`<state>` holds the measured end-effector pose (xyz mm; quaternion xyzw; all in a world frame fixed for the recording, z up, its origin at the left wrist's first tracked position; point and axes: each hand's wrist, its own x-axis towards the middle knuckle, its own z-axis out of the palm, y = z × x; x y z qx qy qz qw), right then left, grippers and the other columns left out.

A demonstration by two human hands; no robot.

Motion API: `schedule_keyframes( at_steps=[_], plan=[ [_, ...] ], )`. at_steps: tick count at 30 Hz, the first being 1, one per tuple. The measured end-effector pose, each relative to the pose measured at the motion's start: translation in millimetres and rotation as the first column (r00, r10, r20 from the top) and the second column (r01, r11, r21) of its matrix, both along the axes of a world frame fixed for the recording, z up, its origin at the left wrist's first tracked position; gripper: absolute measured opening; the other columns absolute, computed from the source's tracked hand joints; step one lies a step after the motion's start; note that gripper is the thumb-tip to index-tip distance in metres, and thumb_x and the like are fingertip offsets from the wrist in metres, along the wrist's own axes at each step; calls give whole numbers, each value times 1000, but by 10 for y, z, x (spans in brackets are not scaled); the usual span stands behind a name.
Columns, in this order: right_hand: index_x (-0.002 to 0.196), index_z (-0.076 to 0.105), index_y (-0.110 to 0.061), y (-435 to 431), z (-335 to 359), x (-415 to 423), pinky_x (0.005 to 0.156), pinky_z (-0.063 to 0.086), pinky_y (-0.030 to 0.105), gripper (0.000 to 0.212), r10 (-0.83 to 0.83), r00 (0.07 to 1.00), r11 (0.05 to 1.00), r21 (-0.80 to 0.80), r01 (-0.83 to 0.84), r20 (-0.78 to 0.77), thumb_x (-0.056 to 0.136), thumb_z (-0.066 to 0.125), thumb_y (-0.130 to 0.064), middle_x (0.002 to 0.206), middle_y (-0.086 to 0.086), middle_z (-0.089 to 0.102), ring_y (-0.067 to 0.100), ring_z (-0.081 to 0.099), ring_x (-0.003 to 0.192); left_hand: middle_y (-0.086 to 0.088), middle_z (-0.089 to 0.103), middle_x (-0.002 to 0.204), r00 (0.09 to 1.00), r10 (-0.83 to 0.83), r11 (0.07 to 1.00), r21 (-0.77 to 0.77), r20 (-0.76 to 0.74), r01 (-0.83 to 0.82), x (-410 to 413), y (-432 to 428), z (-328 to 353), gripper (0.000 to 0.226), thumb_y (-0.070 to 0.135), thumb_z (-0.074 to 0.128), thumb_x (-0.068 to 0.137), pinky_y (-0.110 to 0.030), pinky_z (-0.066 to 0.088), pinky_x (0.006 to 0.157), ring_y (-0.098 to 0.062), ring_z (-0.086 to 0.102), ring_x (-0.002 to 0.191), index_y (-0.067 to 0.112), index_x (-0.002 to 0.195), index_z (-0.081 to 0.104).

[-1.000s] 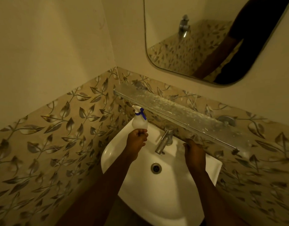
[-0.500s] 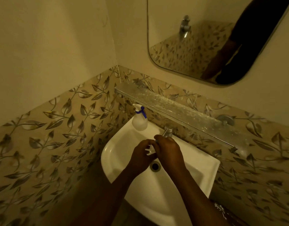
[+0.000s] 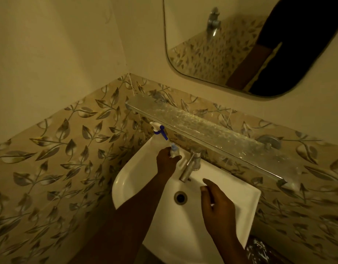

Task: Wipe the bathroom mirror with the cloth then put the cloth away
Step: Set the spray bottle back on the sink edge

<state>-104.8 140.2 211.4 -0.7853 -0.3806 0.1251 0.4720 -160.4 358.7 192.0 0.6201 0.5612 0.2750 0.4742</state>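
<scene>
The mirror [image 3: 202, 54] hangs on the wall at the upper right and reflects a person's dark sleeve and arm. No cloth is in sight. A white spray bottle [image 3: 160, 130] with a blue trigger stands on the sink's back left corner. My left hand [image 3: 167, 162] is just right of it, shut on a small clear bottle [image 3: 173, 151] with a bluish top. My right hand [image 3: 215, 204] hovers over the basin to the right of the drain, with its fingers loosely apart and nothing seen in it.
The white sink [image 3: 246, 199] sits in the corner, with a metal tap [image 3: 191, 164] at its back and a drain [image 3: 180, 196] in the middle. A spotted glass shelf [image 3: 202, 128] runs along the leaf-patterned tiles [image 3: 59, 159] under the mirror.
My hands were together over the drain half a second ago. The left has since moved up to the spray bottle with the small bottle, and the right has drawn back to the right.
</scene>
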Motion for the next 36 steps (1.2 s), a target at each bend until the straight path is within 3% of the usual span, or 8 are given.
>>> schedule_keyframes(
  at_steps=[2, 5, 9, 13, 20, 23, 29, 36],
  plan=[
    [129, 76, -15, -178, -129, 55, 81, 58, 28, 28, -62, 998, 998, -15, 62, -30, 103, 67, -16, 108, -7, 78, 8, 71, 94, -23, 68, 136, 1000, 7, 1000, 30, -24, -6, 81, 48, -75, 49, 8, 81, 92, -37, 46, 107, -37, 64, 128, -4, 136, 64],
    [123, 79, -16, -377, -272, 120, 74, 49, 16, 25, -129, 990, 990, -60, 126, -48, 100, 71, -12, 96, -14, 72, -1, 65, 82, -26, 69, 131, 998, -9, 998, 56, -57, 12, 163, 72, -146, 43, 5, 80, 92, -39, 47, 105, -39, 64, 125, -7, 131, 67],
    [124, 78, -22, -441, -386, 176, 72, 51, 22, 26, -152, 986, 987, -67, 147, -75, 101, 69, -13, 94, -11, 75, 13, 73, 85, -27, 70, 127, 995, -46, 996, 78, -91, 54, 187, 78, -171, 41, 7, 80, 92, -39, 47, 104, -40, 65, 122, -7, 128, 67],
    [125, 77, -20, -347, -418, 212, 79, 54, 28, 26, -122, 990, 992, -42, 120, -64, 102, 68, -13, 99, -10, 77, 15, 75, 89, -23, 60, 143, 998, -59, 998, 3, -35, 59, 154, 59, -125, 65, 4, 83, 88, -42, 46, 114, -36, 58, 134, -5, 146, 53],
    [127, 73, -28, -243, -452, 190, 79, 57, 29, 27, -61, 995, 998, 5, 62, -76, 103, 65, -20, 100, -17, 75, 9, 75, 90, -18, 51, 117, 970, 232, 972, 20, 74, -234, -163, 202, -98, 43, -7, 74, 84, -54, 49, 107, -37, 56, 109, -8, 121, 53],
    [127, 72, -30, -228, -475, 153, 78, 56, 28, 27, -53, 995, 999, -4, 53, -85, 103, 63, -23, 98, -23, 73, 9, 75, 89, -22, 52, 136, 951, 302, 950, 63, 72, -306, -186, 418, 36, 55, 1, 79, 87, -50, 47, 110, -39, 55, 127, -9, 133, 51],
    [125, 71, -38, -289, -492, 41, 71, 54, 13, 29, -53, 992, 998, -25, 51, -113, 102, 65, -20, 94, -29, 73, 2, 75, 86, -15, 48, 156, 989, 104, 991, 90, -105, -95, -68, 715, 233, 85, 24, 89, 86, -49, 43, 117, -33, 47, 147, 6, 155, 43],
    [124, 68, -42, -379, -527, -15, 70, 55, 8, 33, -58, 991, 998, -35, 55, -119, 102, 66, -18, 97, -30, 74, -4, 74, 88, -20, 63, 147, 995, 40, 992, 122, -94, -28, -188, 900, 165, 55, 16, 78, 96, -44, 45, 114, -35, 57, 139, -1, 145, 58]
  ],
)
